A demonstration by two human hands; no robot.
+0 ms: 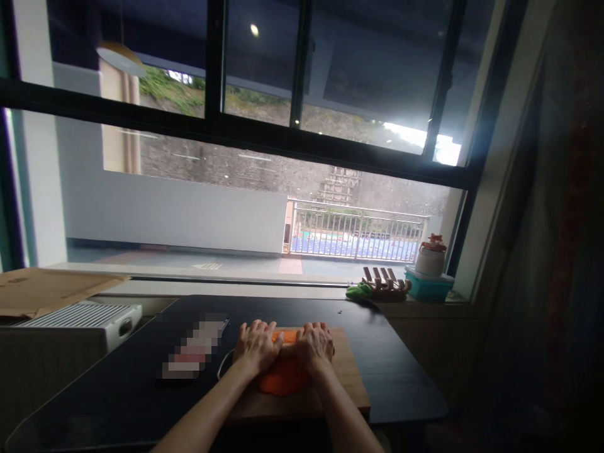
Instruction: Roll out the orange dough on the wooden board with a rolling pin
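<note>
Bottom centre: bright orange sheet (pixel 283 379), tan board (pixel 352 371), black worktop (pixel 396 371).
At right, the box (pixel 429 287) is turquoise and the jar (pixel 429 262) white with an orange-red top (pixel 435 244); lower left, the cardboard (pixel 51 290) is brown, the white grille (pixel 89 313) dark-striped.

The person's left forearm (pixel 207 406) and right forearm (pixel 346 409), both bare, rise from the bottom edge and reach forward, slanting toward each other. The left hand (pixel 257 347) and right hand (pixel 315 345) sit level, side by side with a gap between, palms down and backs uppermost. Fingers point away from the body, bent over at the knuckles; the left thumb angles inward toward the right hand.
</note>
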